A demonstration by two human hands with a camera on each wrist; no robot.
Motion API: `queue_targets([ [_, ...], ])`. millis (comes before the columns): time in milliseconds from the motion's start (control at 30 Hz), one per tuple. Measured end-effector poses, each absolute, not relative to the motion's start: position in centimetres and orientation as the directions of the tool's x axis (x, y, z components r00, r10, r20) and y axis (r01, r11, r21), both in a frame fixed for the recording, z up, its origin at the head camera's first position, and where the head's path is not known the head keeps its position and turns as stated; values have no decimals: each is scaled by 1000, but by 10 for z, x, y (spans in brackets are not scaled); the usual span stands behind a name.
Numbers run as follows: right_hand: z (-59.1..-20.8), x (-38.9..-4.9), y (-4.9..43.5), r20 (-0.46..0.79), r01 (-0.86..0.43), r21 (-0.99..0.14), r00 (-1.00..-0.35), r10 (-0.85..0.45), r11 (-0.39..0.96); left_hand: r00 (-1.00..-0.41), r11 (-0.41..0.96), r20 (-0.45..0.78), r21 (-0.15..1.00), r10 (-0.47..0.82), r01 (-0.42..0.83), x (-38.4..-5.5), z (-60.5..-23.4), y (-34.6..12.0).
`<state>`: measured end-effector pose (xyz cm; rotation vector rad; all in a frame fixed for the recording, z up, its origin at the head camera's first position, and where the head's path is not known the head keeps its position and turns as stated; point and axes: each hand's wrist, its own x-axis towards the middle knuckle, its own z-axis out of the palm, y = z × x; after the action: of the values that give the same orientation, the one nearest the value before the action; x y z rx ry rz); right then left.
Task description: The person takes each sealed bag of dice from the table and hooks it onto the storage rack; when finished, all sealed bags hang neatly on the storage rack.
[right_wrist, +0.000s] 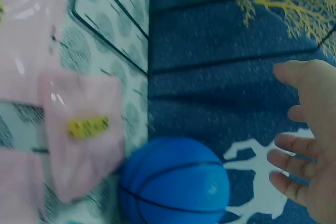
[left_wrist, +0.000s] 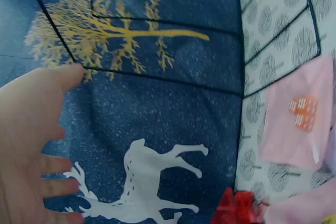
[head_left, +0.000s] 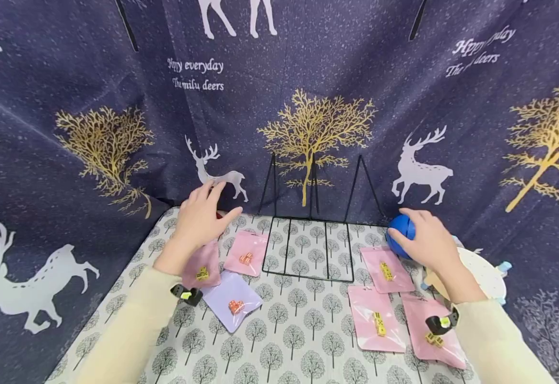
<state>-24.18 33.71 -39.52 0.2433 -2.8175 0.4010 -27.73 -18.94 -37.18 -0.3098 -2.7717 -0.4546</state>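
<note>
My left hand hovers at the back left of the table, fingers spread and holding nothing. Below it, a shiny red object shows at the bottom of the left wrist view, mostly hidden by the hand in the head view. At the back right, my right hand is held over a blue ball with black lines, fingers loosely bent. The right wrist view shows this ball apart from the fingers. Between the hands stands a black wire rack, its base on the cloth and its bent wires rising behind.
Left of the rack lie pink pouches and a lilac pouch holding dice. Several pink pouches with yellow dice lie to the right. A round cream-white object with light-blue parts sits beyond my right wrist. A dark blue curtain hangs behind.
</note>
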Motion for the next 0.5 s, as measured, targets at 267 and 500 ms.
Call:
queue_targets([
  [267, -427, -226, 308, 280, -276, -339, -942, -184, 899, -928, 860, 370, 456, 51, 230, -245, -400, -205],
  [500, -463, -222, 284, 212, -276, -392, -955, -205, 878, -970, 854, 238, 513, -46, 86, -235, -440, -230],
])
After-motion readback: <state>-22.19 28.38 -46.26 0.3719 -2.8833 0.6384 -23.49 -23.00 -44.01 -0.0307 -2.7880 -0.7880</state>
